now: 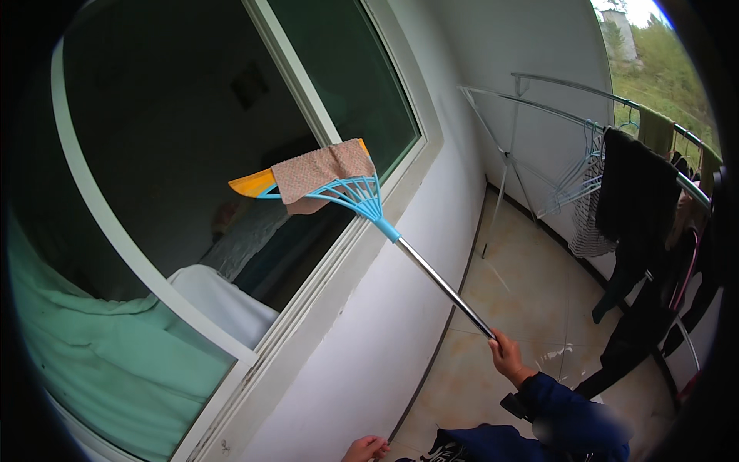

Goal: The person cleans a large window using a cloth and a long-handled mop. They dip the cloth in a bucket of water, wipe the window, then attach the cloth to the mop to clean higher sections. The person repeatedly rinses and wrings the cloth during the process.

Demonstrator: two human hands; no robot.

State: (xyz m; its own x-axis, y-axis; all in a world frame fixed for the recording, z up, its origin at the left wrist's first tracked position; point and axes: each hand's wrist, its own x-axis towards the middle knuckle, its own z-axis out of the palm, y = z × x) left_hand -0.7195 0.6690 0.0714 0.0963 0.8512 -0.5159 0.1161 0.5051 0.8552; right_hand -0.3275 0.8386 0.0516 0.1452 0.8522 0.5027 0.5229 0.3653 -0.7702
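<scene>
My right hand (508,353) grips the lower end of a shiny metal pole (447,289). The pole slants up to a light-blue plastic fan-shaped head (352,192) with a yellow edge (253,183), like a broom or floor wiper. Over that edge hangs a pinkish textured cloth (323,169). The head is raised in front of a sliding window, overlapping its white upright frame (300,75); whether it touches the frame is unclear. At the bottom edge my left hand (368,449) is partly cut off, fingers curled with nothing visible in them, near the white wall (340,369).
A metal drying rack (554,104) with hangers (583,179) and dark clothes (632,190) stands on the right over the tiled floor (519,289). A pale ledge (312,335) runs below the window. Green fabric (121,346) shows behind the lower-left pane.
</scene>
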